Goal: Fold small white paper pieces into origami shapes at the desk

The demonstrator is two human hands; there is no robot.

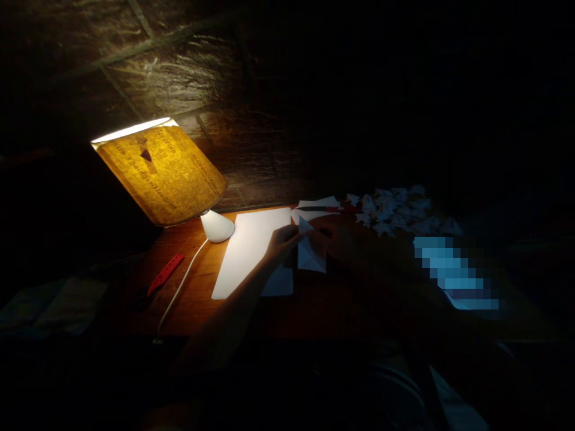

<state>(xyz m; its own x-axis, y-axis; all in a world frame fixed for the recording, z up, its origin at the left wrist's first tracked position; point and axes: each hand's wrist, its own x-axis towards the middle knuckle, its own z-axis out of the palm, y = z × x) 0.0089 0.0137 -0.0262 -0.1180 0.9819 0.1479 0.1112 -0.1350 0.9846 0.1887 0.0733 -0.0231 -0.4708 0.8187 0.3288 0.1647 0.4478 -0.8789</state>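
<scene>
Between my two hands is a folded piece of white paper (312,257), held up over the table with a pointed top corner and visible creases. My left hand (286,238) pinches its left edge, thumb and fingers together. On the other side my right hand (333,237) is closed on the paper's right edge, though deep shadow hides most of its fingers. A large white sheet (256,251) lies flat under my left forearm. Just beyond my hands rests another white paper piece (314,206) with a dark and red slim tool (326,209) across it.
A lit lamp (164,173) with a printed shade stands at the left, its white cord (182,290) crossing the wooden table (202,305). Nearby lies a red-handled tool (165,272). Several folded paper pieces (395,209) are heaped at right, near a glowing blurred screen (453,269). A stone wall (188,78) rises behind.
</scene>
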